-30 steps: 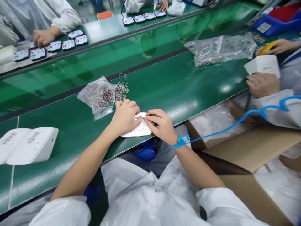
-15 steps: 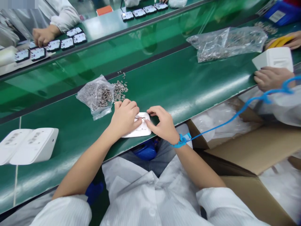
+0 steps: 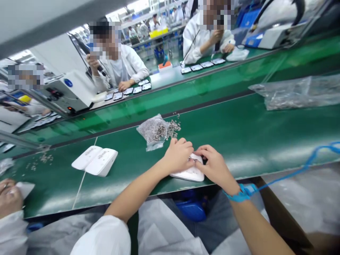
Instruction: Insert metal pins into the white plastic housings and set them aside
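Note:
A white plastic housing (image 3: 189, 175) lies on the green bench near its front edge, its inner side facing up. My left hand (image 3: 178, 156) curls over its left and far part, thumb pointing in toward the middle. From the right, my right hand (image 3: 214, 165) grips the same housing with bent fingers at the far edge and the thumb over its inside. The fingertips of both hands nearly meet; any small part between them is hidden. A clear bag (image 3: 152, 131) of small metal pieces lies just beyond my left hand, with loose metal pieces (image 3: 174, 128) spilling from its mouth.
Two white housings (image 3: 102, 161) stand side by side to the left. A larger clear bag (image 3: 300, 94) lies at the right. A blue wrist cord (image 3: 290, 174) runs right from my right wrist. Co-workers sit across the green partition; another person's hand (image 3: 10, 198) is at far left.
The view has swung up and left, bringing co-workers' benches into sight. My right fingers have moved in closer to my left hand over the housing, which stays on the bench.

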The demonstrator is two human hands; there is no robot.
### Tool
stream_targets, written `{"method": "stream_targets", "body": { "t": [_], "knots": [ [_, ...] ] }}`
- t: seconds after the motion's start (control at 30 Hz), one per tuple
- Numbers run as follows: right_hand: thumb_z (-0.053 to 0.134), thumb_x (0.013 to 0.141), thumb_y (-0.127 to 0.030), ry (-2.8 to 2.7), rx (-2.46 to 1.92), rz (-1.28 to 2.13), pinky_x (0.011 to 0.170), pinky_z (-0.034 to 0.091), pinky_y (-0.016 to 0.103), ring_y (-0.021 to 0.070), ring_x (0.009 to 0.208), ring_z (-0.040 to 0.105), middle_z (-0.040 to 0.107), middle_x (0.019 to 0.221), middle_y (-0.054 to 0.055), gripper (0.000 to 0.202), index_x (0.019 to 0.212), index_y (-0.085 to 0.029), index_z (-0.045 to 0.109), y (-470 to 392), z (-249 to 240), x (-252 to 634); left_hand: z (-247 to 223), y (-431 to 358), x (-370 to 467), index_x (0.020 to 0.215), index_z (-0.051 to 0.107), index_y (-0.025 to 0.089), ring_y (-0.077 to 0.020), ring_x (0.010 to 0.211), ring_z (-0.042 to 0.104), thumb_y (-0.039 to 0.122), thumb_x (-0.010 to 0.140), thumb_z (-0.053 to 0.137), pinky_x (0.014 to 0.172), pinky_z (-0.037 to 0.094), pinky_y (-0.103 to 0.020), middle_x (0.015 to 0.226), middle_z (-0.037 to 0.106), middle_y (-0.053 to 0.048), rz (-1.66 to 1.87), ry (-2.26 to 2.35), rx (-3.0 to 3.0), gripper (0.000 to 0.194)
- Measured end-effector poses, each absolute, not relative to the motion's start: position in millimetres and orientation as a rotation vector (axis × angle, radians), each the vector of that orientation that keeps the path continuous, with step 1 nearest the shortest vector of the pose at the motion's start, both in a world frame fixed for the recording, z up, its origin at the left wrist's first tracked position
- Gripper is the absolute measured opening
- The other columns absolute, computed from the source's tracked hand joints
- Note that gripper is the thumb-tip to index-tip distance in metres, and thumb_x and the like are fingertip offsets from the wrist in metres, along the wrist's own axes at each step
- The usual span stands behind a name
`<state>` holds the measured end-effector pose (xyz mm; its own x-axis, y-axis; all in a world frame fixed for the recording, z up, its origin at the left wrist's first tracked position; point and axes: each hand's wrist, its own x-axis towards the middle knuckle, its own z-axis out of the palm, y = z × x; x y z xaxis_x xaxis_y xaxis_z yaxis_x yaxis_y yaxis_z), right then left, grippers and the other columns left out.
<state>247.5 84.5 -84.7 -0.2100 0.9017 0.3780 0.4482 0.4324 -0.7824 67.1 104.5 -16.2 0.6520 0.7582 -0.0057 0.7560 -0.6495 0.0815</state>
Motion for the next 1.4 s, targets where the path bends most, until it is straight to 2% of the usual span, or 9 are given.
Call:
{"method": "stream_targets", "body": {
  "t": [0.13,0.23,0.33,0.6,0.73,0.83,0.97,1.13,1.4],
  "knots": [
    [0.071,0.079,-0.025,-1.845,-1.102,0.777,0.067,0.053,0.035,0.0201,0.077,0.063,0.068,0.098,0.008,0.018,0.097,-0.02,0.075,79.6,-82.5,254.6,-13.5,92.3,59.6,0.089,0.065,0.016,-0.0275,0.107,0.056,0.031,0.091,0.061,0.085,0.035,-0.047,0.104,0.068,-0.011,-0.01,1.244,2.777,0.016],
    [0.071,0.088,-0.035,-1.711,-1.063,0.868,0.068,0.055,0.035,0.0189,0.076,0.063,0.068,0.101,0.008,0.019,0.103,-0.022,0.074,75.8,-83.7,260.8,-8.0,66.2,34.0,0.089,0.065,0.016,-0.0267,0.109,0.056,0.031,0.095,0.06,0.087,0.036,-0.046,0.106,0.068,-0.01,-0.042,1.327,2.746,0.017],
    [0.066,0.094,-0.039,-1.596,-1.042,0.907,0.069,0.056,0.036,0.0202,0.077,0.065,0.068,0.101,0.009,0.017,0.096,-0.024,0.073,74.4,-86.2,262.9,-3.0,32.9,-11.5,0.093,0.066,0.017,-0.0265,0.11,0.056,0.033,0.1,0.057,0.093,0.037,-0.047,0.108,0.068,-0.01,-0.061,1.594,2.603,0.02],
    [0.062,0.097,-0.039,-1.753,-1.025,0.823,0.062,0.051,0.037,0.0202,0.069,0.061,0.069,0.092,0.008,0.02,0.087,-0.024,0.07,68.8,-80.3,256.9,0.7,5.4,-133.3,0.099,0.074,0.024,-0.038,0.128,0.047,0.04,0.098,0.053,0.099,0.037,-0.055,0.134,0.062,-0.015,-0.242,2.441,2.124,0.026],
    [0.06,0.099,-0.037,-1.792,-1.01,0.775,0.063,0.052,0.037,0.0205,0.069,0.061,0.069,0.091,0.007,0.019,0.086,-0.025,0.068,66.4,-81.4,255.6,-1.0,15.6,-157.5,0.118,0.072,0.023,-0.042,0.136,0.044,0.047,0.099,0.047,0.106,0.034,-0.06,0.147,0.055,-0.017,-0.28,2.657,1.882,0.039],
    [0.059,0.099,-0.036,-1.811,-0.999,0.759,0.061,0.051,0.037,0.0209,0.069,0.061,0.068,0.091,0.007,0.02,0.085,-0.026,0.067,65.5,-81.9,254.4,0.1,19.4,-165.8,0.128,0.068,0.023,-0.041,0.13,0.053,0.05,0.1,0.04,0.108,0.034,-0.06,0.146,0.057,-0.017,-0.294,2.705,1.71,0.047],
    [0.058,0.1,-0.036,-1.83,-0.991,0.726,0.061,0.051,0.037,0.0209,0.068,0.061,0.068,0.089,0.007,0.021,0.085,-0.025,0.066,65.2,-81.6,253.5,3.3,19.7,-173.5,0.122,0.07,0.024,-0.0395,0.123,0.06,0.052,0.1,0.037,0.104,0.037,-0.058,0.139,0.064,-0.016,-0.29,2.688,1.614,0.048],
    [0.058,0.101,-0.035,-1.853,-0.983,0.675,0.061,0.05,0.033,0.0184,0.069,0.06,0.068,0.089,0.007,0.022,0.084,-0.023,0.067,66.1,-84.7,254.2,-1.8,18.0,-190.0,0.143,0.056,0.024,-0.0413,0.125,0.06,0.051,0.098,0.039,0.105,0.037,-0.061,0.141,0.064,-0.017,-0.267,2.794,1.546,0.055],
    [0.058,0.102,-0.032,-1.895,-0.969,0.641,0.064,0.049,0.028,0.0151,0.069,0.059,0.068,0.09,0.005,0.022,0.085,-0.022,0.067,65.7,-88.2,255.5,2.1,24.5,-248.5,0.128,0.068,0.024,-0.0388,0.126,0.06,0.051,0.096,0.048,0.106,0.039,-0.06,0.136,0.069,-0.013,-0.154,2.908,1.339,0.046]
  ]
}}
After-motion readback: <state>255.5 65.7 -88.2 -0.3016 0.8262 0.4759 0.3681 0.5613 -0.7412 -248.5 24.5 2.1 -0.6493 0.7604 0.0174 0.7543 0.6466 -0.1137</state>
